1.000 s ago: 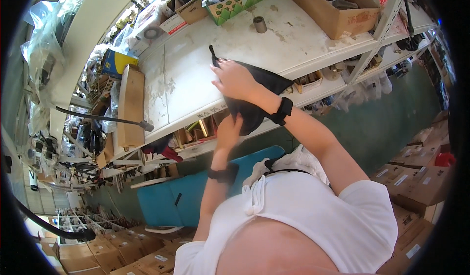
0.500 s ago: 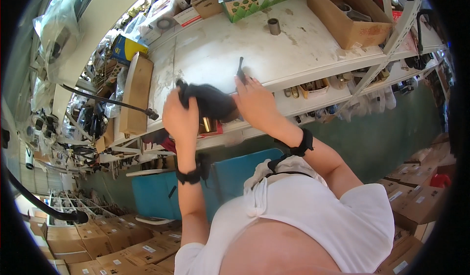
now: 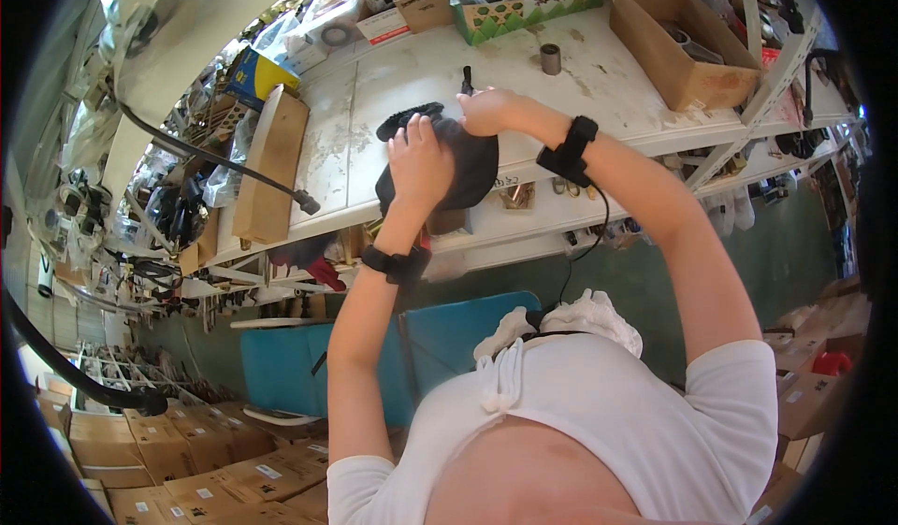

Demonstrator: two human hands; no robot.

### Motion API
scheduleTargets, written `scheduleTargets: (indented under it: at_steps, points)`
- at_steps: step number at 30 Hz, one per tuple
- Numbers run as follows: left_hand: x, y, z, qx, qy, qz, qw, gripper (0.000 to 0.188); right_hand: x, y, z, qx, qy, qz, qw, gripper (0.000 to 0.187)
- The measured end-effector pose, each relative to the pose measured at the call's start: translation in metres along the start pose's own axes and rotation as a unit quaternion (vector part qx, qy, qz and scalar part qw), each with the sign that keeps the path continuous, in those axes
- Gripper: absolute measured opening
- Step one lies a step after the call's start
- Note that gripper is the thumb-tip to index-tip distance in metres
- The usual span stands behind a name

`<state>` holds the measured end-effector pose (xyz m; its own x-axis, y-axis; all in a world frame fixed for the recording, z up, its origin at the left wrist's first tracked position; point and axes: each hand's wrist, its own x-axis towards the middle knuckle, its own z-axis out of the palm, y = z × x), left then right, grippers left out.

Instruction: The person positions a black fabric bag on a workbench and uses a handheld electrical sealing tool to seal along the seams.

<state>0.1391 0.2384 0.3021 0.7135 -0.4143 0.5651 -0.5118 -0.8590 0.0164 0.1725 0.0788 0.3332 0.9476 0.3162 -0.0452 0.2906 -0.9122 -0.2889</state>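
Note:
A soft black cloth item, bunched and partly hidden, lies at the front edge of the white shelf top. My left hand presses over it with its fingers bent onto the fabric. Just beyond the cloth, my right hand has its fingers curled round a thin dark rod, whose tip sticks out past the knuckles. The rod's lower part is hidden by the hand, so its kind cannot be told. A short grey metal sleeve stands upright on the shelf, farther back to the right.
An open cardboard box with metal parts sits at the back right. A green patterned tray is at the back. To the left are a long cardboard box and a black flexible arm. A blue padded seat is below.
Both hands have moved farther over the shelf. The left hand now lies on top of the black cloth, and the right hand has carried the dark rod away from the edge.

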Motion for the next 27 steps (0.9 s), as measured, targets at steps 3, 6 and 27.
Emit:
scheduleTargets:
  at_steps: [3, 6, 27]
  points:
    - [-0.004, 0.004, -0.003, -0.022, 0.018, -0.013, 1.000, 0.040, 0.017, 0.005, -0.011, -0.048, -0.092, -0.021, 0.994, 0.044]
    - [-0.004, 0.007, -0.003, -0.066, 0.001, -0.042, 0.997, 0.049, 0.041, 0.009, -0.009, -0.076, -0.077, -0.059, 0.992, 0.043]
    - [-0.009, 0.013, -0.016, -0.078, -0.007, 0.020, 0.997, 0.059, -0.016, 0.055, -0.021, 0.027, -0.049, -0.152, 0.987, 0.036]
